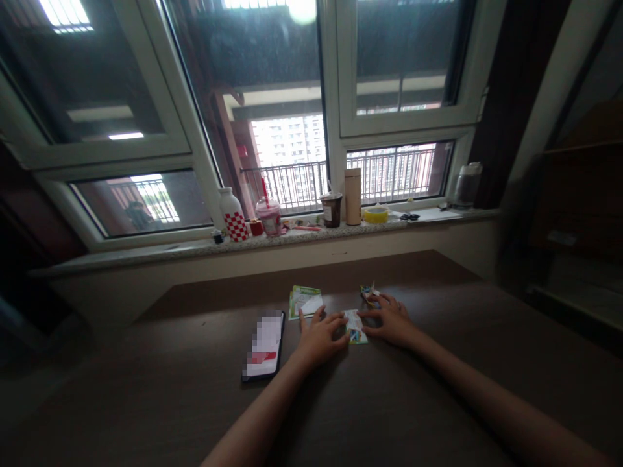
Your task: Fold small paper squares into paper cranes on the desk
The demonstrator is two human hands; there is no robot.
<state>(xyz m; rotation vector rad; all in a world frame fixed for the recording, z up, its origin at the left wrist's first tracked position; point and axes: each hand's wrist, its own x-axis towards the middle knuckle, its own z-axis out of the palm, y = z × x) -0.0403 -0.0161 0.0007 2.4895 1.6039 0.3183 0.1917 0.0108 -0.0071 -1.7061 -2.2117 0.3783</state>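
Observation:
A small folded paper (354,326) with blue and yellow print lies flat on the dark wooden table (195,402). My left hand (318,337) presses its left edge with the fingertips. Fingers of my right hand (392,321) hold down its right edge. A crumpled colourful paper piece (368,294) lies just beyond my right hand. A green and white paper stack (304,301) sits beyond my left hand.
A phone (264,346) lies face up left of my left hand. The stone windowsill (146,250) carries a red-checked white bottle (233,215), a pink drink cup (269,216), a dark cup (331,209), a tan flask (353,196), a yellow tape roll (376,213) and scissors (409,216).

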